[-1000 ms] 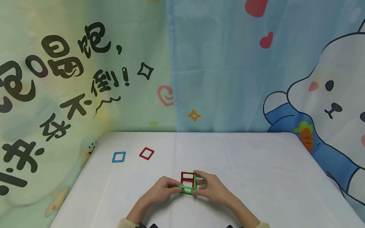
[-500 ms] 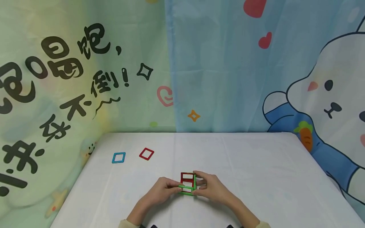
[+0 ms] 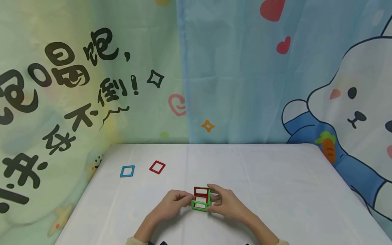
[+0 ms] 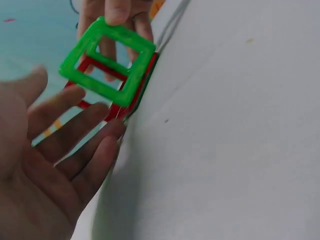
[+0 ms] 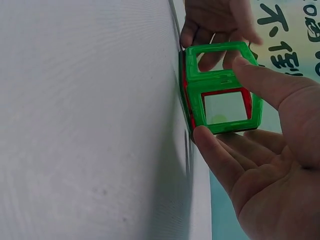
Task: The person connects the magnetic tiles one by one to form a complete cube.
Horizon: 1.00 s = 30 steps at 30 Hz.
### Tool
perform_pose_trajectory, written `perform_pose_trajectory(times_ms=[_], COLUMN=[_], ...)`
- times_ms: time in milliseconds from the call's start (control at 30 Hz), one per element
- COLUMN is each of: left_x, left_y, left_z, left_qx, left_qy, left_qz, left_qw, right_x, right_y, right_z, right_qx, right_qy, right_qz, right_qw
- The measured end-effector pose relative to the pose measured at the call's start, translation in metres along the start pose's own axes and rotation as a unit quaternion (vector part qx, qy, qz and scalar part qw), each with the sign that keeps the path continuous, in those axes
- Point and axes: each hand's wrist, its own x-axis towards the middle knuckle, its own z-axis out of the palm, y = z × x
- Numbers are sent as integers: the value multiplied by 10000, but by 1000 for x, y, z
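A small box-like build of square magnetic tiles stands on the table between my hands. It has a green tile (image 4: 92, 86) at the front, another green tile (image 5: 196, 107) on the right side and a red tile (image 3: 201, 195) at the back. A red tile also lies at its base. My right hand (image 3: 228, 204) grips the build from the right, with thumb and fingers on its edges. My left hand (image 3: 173, 205) is at the left side with fingers spread, its fingertips close to the tiles. Whether they touch is unclear.
Farther back on the white table (image 3: 275, 187) lie a blue square tile (image 3: 127, 175) and a red square tile (image 3: 157, 167), both flat and apart. A printed cloth curtain (image 3: 232, 85) hangs behind the table.
My left thumb and fingers have let go of the front green tile and drawn slightly left. That green tile now stands more upright at the front. My right hand keeps its hold.
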Motion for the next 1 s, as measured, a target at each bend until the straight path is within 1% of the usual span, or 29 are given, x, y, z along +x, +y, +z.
perform_pose_trajectory(times_ms=[100, 167, 267, 333, 400, 500, 567, 667, 767, 900, 1000], left_x=[6, 12, 21, 24, 26, 25, 21, 18, 20, 24, 28], left_y=[-3, -2, 2, 3, 2, -1, -5, -8, -10, -16, -23], left_z=[-2, -2, -3, -9, -20, -41, -56, -77, -95, -110, -116], left_qx=[92, 338, 666, 856, 1034, 1289, 1396, 1495, 1622, 1794, 1877], left_qy=[386, 566, 634, 788, 1087, 1581, 1789, 1991, 2165, 2430, 2568], left_qz=[-42, 15, -47, -75, -87, -113, -182, -415, -642, -856, -1021], left_qw=[9992, 9978, 9958, 9932, 9887, 9789, 9737, 9676, 9606, 9494, 9426], right_x=[0, 0, 0, 0, 0, 0, 0, 0, -1, -1, -1], right_y=[2, 1, 2, 2, 2, 2, 2, 1, 1, 2, 3], right_z=[-1, -2, -2, -2, -1, -1, 1, 1, 1, 1, 1], right_qx=[9, -11, 8, 12, 18, 13, 32, 33, 24, 23, 21], right_qy=[0, -11, -12, 0, -3, -7, -27, -24, -10, 3, 3], right_qz=[-4, -22, -7, 31, 77, 108, 107, 108, 121, 99, 75], right_qw=[10000, 10000, 10000, 10000, 10000, 9999, 9999, 9999, 9999, 9999, 10000])
